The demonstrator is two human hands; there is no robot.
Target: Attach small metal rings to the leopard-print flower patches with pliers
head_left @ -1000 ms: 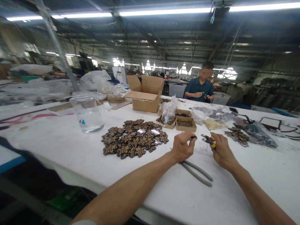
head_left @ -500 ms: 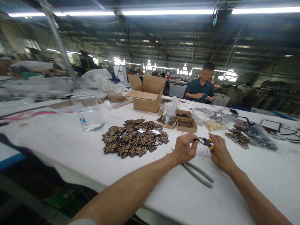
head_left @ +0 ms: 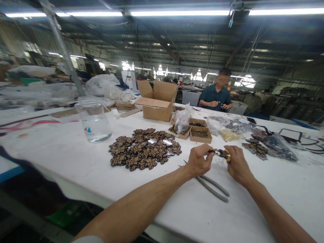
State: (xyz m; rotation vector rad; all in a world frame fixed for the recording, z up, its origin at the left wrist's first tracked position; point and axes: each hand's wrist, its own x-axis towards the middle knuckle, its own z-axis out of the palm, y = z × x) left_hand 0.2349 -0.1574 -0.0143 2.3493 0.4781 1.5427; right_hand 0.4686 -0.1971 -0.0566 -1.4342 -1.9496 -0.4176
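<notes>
My right hand (head_left: 237,163) is closed around yellow-handled pliers (head_left: 223,154), whose jaws point left. At the jaws, my left hand (head_left: 201,159) pinches a small dark piece, mostly hidden by the fingers; its kind cannot be made out. Beneath the left wrist lies a second pair of pliers with grey handles (head_left: 214,187), its handles spread toward me. Tiny bits (head_left: 219,162) are scattered on the table below the jaws. Left of my hands spreads a heap of leopard-print bear-shaped pieces (head_left: 145,148), a few showing shiny silver faces.
A clear jug of water (head_left: 95,123) stands at left on the white table (head_left: 76,162). Farther back are an open cardboard box (head_left: 158,109) and small trays of metal parts (head_left: 200,135). Plastic bags (head_left: 280,146) lie at right. Across the table a person (head_left: 216,96) handles something small.
Both hands stay nearly in place, with the pliers still at the small piece. The whole view has shifted very slightly.
</notes>
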